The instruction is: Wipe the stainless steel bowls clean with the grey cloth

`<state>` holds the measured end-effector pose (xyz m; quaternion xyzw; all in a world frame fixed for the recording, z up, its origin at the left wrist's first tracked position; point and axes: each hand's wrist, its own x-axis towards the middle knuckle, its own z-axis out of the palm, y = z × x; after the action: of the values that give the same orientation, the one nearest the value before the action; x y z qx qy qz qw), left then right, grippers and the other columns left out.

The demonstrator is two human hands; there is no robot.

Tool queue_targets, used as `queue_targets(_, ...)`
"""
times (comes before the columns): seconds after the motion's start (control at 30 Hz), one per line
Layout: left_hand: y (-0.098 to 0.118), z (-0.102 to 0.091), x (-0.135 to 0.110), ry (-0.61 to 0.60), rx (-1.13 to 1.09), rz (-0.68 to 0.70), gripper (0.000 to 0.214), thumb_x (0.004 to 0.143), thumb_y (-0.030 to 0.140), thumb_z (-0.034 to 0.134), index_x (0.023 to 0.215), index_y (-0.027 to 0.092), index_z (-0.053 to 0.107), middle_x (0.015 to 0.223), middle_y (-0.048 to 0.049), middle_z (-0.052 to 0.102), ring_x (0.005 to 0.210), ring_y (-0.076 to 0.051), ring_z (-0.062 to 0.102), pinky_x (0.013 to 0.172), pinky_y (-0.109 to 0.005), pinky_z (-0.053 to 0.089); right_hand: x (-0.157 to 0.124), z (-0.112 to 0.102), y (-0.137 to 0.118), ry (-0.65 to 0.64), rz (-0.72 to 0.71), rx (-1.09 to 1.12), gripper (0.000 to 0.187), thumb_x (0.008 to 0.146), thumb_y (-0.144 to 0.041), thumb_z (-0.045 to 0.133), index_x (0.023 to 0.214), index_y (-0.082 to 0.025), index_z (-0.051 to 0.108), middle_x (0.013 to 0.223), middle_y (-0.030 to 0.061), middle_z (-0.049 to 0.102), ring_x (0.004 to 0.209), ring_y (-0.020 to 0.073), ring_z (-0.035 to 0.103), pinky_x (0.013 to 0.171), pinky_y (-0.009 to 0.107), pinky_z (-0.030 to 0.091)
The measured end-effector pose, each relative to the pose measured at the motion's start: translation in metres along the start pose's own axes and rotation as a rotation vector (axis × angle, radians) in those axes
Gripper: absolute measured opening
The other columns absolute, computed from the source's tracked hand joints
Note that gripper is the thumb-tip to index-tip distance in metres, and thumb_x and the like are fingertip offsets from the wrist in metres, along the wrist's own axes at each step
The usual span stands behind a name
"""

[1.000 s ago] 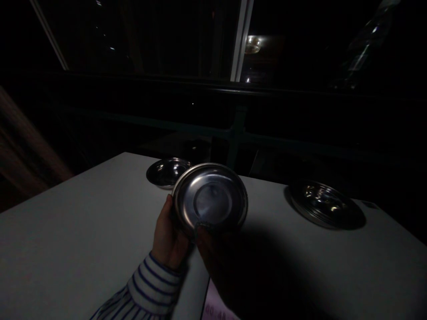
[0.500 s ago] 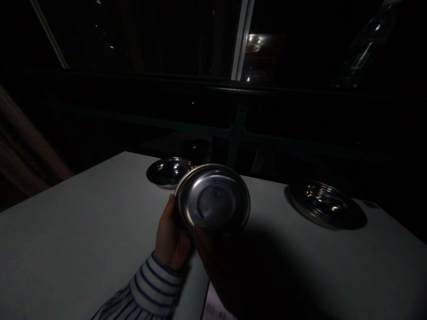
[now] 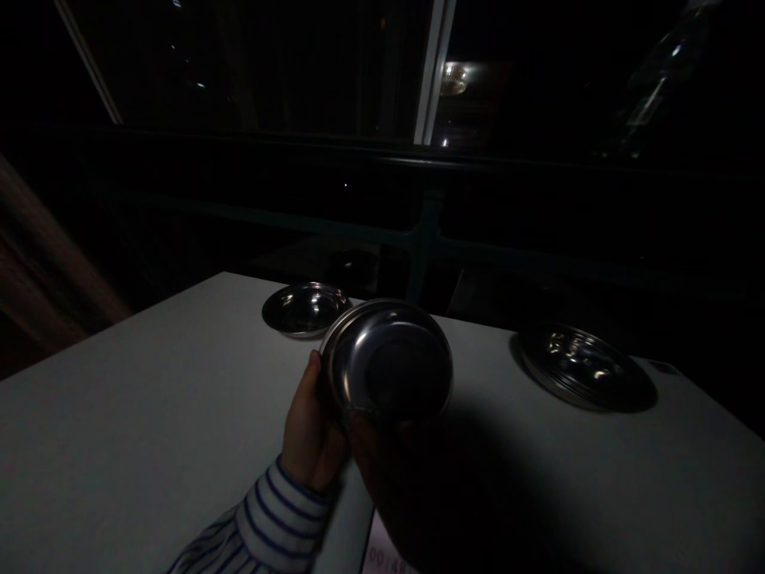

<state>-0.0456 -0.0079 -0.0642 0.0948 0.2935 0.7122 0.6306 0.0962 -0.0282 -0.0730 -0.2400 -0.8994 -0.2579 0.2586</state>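
The scene is very dark. My left hand (image 3: 311, 434), in a striped sleeve, grips the left rim of a round steel plate (image 3: 388, 363) held tilted above the white table (image 3: 149, 422). My right hand (image 3: 382, 462) is a dark shape at the plate's lower edge, its fingers closed on something I cannot make out, pressed against the plate. Behind the plate a small steel bowl (image 3: 304, 308) rests on the table. A stack of steel plates (image 3: 586, 367) lies to the right.
The table's far edge runs just behind the bowl and the stack. Beyond it are a dark railing and window frames. A pale card (image 3: 382, 554) lies at the table's near edge, under my right arm.
The held plate has shifted a little right and tilted, so its inner face now looks darker. Both hands moved slightly with it.
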Motion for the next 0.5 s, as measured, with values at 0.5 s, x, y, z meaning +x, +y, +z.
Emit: queue_targets(0.5,-0.007,0.0034,-0.0063,-0.014,-0.007,-0.125,0.039,0.082,0.04,0.049,0.112,0.017,0.06,0.098,-0.0079,0.07,0.093,-0.026,0.064,0.084,-0.039,0.049,0.0052,-0.0099,0.0034,0.01,-0.045,0.024,0.025,0.089,-0.032,0.048,0.111,-0.021,0.054,0.116,0.0073,0.054,0.095,0.0174,0.055,0.081,0.038,0.048)
